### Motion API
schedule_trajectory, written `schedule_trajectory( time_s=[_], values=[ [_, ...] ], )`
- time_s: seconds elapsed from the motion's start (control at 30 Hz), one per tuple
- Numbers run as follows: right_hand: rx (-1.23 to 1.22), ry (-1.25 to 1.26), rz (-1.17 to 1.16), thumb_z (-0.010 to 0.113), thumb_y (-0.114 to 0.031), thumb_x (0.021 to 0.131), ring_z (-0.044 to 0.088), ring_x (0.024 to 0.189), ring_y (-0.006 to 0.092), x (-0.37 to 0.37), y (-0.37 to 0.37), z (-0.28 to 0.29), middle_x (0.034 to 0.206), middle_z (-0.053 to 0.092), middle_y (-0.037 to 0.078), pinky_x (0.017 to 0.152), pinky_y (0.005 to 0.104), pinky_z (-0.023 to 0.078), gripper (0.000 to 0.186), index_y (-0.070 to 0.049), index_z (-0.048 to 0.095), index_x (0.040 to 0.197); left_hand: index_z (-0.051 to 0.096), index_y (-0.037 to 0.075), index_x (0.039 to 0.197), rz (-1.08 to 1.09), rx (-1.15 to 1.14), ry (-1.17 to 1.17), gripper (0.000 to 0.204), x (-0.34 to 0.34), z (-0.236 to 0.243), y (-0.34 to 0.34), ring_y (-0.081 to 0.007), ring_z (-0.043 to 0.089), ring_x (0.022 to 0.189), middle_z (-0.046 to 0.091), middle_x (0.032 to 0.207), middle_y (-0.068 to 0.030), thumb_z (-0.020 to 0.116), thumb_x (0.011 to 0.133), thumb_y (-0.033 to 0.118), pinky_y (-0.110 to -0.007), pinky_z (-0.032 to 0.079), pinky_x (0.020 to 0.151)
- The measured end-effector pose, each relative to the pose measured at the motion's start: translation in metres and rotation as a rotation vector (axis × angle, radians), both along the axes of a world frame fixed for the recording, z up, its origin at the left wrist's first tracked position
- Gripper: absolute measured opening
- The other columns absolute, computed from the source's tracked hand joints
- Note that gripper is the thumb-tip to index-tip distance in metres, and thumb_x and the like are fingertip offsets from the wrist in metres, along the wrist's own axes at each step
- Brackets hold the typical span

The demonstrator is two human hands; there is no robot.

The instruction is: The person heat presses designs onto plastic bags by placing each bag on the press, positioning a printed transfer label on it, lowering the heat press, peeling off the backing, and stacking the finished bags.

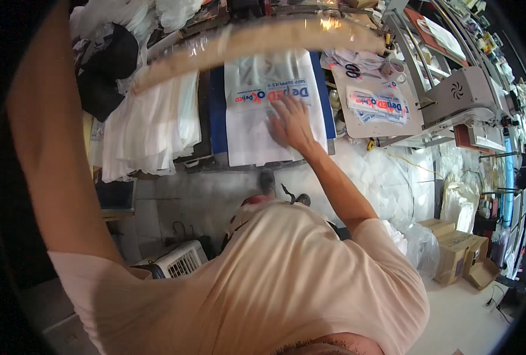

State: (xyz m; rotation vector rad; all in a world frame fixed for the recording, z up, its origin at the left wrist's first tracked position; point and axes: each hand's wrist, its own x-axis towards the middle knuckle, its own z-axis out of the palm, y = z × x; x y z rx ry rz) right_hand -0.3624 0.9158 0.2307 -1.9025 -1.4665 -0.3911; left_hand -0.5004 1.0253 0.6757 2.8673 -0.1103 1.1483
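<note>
A white piece of cloth (248, 133) with red and blue print lies flat on a dark blue pad (218, 112). On its printed area, toward the right, rests my right hand (292, 124), fingers spread and slightly blurred, holding nothing. My left arm (53, 136) reaches up along the left edge, and its hand is out of the picture. Above the cloth's far end, a long tan panel edge (257, 47) slants across the view, smeared by motion. Whether my left hand touches that panel cannot be seen.
White cloth pieces (150, 127) hang in a stack at left, beside a black cloth (108, 71). At right, a tan board (360, 77) bears printed sheets (378, 106), scissors (357, 72) and a tape roll (393, 70), near a grey machine (461, 94). Cardboard boxes (455, 251) stand on the floor.
</note>
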Motion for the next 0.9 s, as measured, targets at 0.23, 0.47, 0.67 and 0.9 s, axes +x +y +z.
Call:
schedule_trajectory(
  time_s=[0.23,0.47,0.67,0.9],
  values=[
    [-0.441,0.458,0.598,0.070,-0.025,0.087,0.066,0.073,0.0412,-0.036,-0.130,-0.015,0.077,0.069,0.019,0.065,0.0506,0.052,0.021,-0.006,0.071,0.079,0.065,0.006,0.085,-0.303,-0.234,0.438,0.030,-0.040,-0.139,-0.066,-0.0231,0.064,0.068,0.060,0.076,-0.0064,0.085,0.081,0.029,-0.035,0.049,0.061],
    [-0.626,0.480,0.568,0.073,-0.030,0.087,0.067,0.069,0.0383,-0.012,-0.167,0.042,0.072,0.069,0.015,0.062,0.0495,0.051,0.022,-0.010,0.074,0.077,0.053,0.003,0.073,0.072,-0.547,0.313,0.041,-0.039,-0.320,-0.101,-0.0255,0.057,0.062,0.055,0.074,-0.0102,0.083,0.084,0.029,-0.037,0.044,0.056],
    [-0.356,0.436,0.602,0.074,-0.033,0.089,0.066,0.066,0.0372,-0.020,-0.144,0.118,0.066,0.064,0.017,0.059,0.0474,0.049,0.027,-0.008,0.071,0.077,0.061,0.004,0.080,0.079,-0.700,0.458,0.032,-0.031,-0.330,-0.092,-0.0321,0.064,0.068,0.059,0.075,-0.0119,0.075,0.091,0.030,-0.042,0.048,0.060],
    [0.252,0.393,0.619,0.077,-0.025,0.086,0.063,0.064,0.0360,-0.066,-0.090,0.134,0.067,0.061,0.015,0.058,0.0452,0.049,0.028,-0.005,0.063,0.072,0.061,0.003,0.097,-0.336,-0.594,0.365,0.042,-0.038,-0.327,-0.060,-0.0381,0.065,0.091,0.065,0.100,-0.0155,0.074,0.072,0.033,-0.044,0.050,0.075]
  ],
)
